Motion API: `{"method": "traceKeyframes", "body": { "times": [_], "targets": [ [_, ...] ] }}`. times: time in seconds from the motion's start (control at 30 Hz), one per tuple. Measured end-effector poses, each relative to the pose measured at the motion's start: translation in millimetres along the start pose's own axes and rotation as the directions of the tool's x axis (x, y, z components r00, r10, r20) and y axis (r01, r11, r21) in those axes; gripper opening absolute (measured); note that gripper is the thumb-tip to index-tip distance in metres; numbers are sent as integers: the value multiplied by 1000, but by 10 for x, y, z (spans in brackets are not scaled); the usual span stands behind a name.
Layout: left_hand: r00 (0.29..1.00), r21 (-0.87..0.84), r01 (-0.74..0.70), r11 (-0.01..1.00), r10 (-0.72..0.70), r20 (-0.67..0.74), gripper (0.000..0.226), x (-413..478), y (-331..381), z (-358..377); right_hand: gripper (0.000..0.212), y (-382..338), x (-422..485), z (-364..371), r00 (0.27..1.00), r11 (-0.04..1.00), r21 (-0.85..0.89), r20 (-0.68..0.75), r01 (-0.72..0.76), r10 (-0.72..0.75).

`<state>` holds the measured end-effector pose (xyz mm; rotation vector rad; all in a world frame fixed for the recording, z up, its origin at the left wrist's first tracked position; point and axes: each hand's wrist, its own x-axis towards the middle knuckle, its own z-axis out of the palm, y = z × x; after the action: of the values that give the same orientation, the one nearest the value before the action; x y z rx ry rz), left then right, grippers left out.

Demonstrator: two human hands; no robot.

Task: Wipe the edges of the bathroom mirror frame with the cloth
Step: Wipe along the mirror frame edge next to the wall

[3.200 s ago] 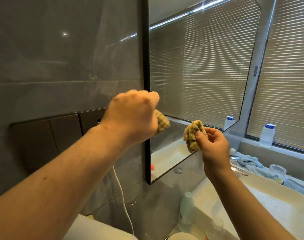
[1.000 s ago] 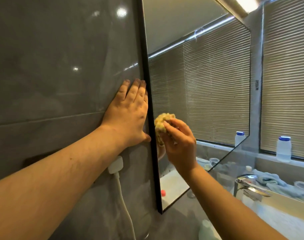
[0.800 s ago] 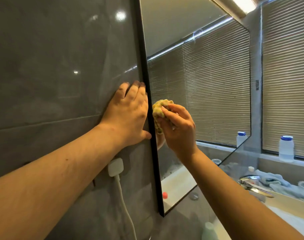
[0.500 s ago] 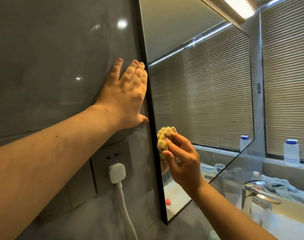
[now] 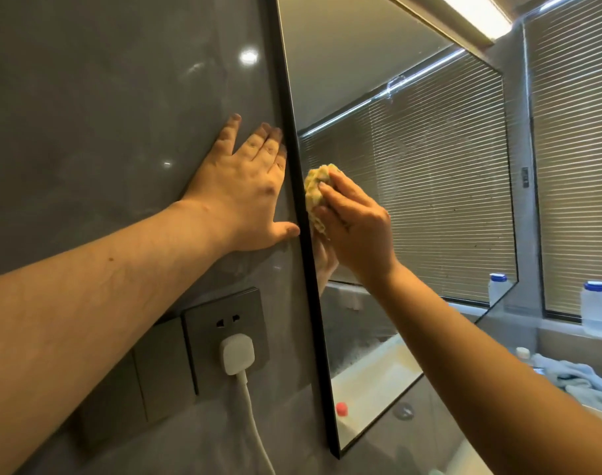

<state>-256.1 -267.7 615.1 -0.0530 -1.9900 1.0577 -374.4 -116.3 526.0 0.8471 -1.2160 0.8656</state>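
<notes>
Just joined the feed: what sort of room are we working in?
Most likely a home bathroom: a black-framed wall mirror on grey tile, the pale basin reflected in it, and a towel lying by the window.

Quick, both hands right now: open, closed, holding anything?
Left hand: open, flat on the wall.
Right hand: gripping the cloth against the mirror frame.

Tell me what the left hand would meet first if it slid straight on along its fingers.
The way looks free: the left hand, flat on the glossy grey wall tile, points up beside the black mirror frame.
</notes>
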Motion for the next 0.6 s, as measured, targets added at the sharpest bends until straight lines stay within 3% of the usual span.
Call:
{"method": "traceKeyframes", "body": {
  "times": [0.2,0.43,0.6],
  "targets": [
    [998,27,54,998,-55,12,115,98,-92,-54,49,28,331,19,990,990,38,-23,-135,136],
    [997,55,69,996,-71,25,124,379,-376,-165,41,91,-233,-33,995,996,45,58,73,-75],
    [998,55,69,996,-70,4,125,420,-368,-142,40,171,37,36,989,991,46,80,122,-125]
  ]
}}
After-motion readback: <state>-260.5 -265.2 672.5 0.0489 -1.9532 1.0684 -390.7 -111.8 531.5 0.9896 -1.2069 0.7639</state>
